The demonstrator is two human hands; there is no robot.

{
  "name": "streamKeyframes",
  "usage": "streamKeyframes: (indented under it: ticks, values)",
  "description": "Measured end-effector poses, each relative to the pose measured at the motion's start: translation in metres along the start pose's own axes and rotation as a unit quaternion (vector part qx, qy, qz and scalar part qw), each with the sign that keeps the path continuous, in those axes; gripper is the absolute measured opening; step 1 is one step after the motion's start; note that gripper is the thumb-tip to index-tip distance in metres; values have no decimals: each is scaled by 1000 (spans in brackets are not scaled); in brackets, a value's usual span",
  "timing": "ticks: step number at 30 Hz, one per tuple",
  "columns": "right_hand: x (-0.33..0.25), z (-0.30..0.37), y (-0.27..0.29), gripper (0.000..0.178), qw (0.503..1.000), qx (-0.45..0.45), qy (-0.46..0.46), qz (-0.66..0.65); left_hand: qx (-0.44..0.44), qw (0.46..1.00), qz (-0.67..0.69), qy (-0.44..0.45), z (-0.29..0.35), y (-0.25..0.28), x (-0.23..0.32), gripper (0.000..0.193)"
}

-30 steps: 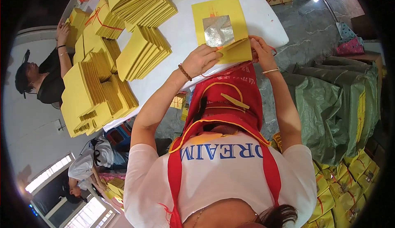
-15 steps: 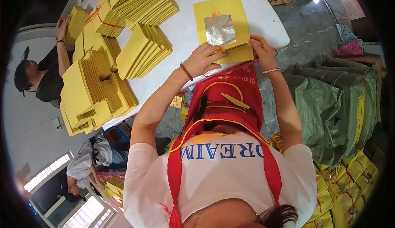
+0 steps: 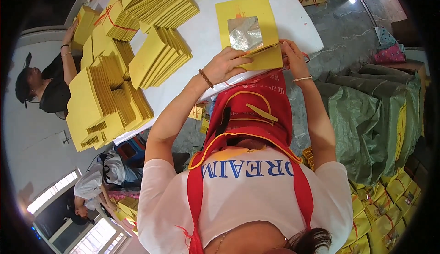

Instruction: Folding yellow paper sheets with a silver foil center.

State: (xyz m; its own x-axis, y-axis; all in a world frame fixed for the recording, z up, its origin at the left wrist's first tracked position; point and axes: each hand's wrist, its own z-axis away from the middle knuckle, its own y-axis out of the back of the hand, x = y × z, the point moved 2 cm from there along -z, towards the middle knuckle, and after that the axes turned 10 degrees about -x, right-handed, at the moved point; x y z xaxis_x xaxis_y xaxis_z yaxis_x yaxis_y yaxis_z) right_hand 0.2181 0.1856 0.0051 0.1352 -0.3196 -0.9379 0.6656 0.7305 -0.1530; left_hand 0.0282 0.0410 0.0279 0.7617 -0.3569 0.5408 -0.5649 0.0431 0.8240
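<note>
On the white table in front of me lies a stack of yellow paper [image 3: 245, 9], with a silvery foil square [image 3: 245, 33] on its top sheet. The near part of the paper has a raised fold running across it. My left hand [image 3: 226, 64], a beaded bracelet on its wrist, grips the near left edge with fingers and thumb closed. At the near right corner my right hand [image 3: 294, 58] has its fingers bent round the paper's edge; its fingertips are partly hidden. A red strand shows beside the right hand.
Folded yellow paper bundles [image 3: 160, 59] cover the table's left side, one tied with red string [image 3: 110, 18]. Across the table at left, a person [image 3: 50, 80] reaches for a bundle. Green sacks [image 3: 353, 125] stand at right, above tied yellow packets [image 3: 380, 208]. Another person [image 3: 98, 180] bends at lower left.
My left hand has shifted slightly to the left along the paper's near edge. The fold in the near part of the paper stands up a little more. My right hand stays almost in place.
</note>
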Motion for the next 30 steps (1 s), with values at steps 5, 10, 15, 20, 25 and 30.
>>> streamKeyframes:
  ticks: [5, 10, 15, 20, 25, 30]
  values:
    - [-4, 4, -1, 34, 1000, 0, 1, 18, 40, 997, -58, 9, 3, -3, 4, 23]
    - [-14, 5, 1, 40, 944, 76, 197, 252, 76, 995, -38, 58, 5, -11, 4, 18]
    - [-27, -12, -10, 58, 816, 73, 380, 430, 88, 994, -30, 63, 4, -11, 3, 17]
    - [16, -58, 16, 40, 947, -111, 178, 243, 44, 996, 19, 75, -2, -3, 7, 20]
    - [6, -59, 11, 27, 948, -143, 219, 183, 147, 924, 239, 262, 13, 21, -17, 42]
    - [-7, -59, 14, 20, 967, -148, 163, 126, 118, 979, -33, 164, 0, 30, -31, 57]
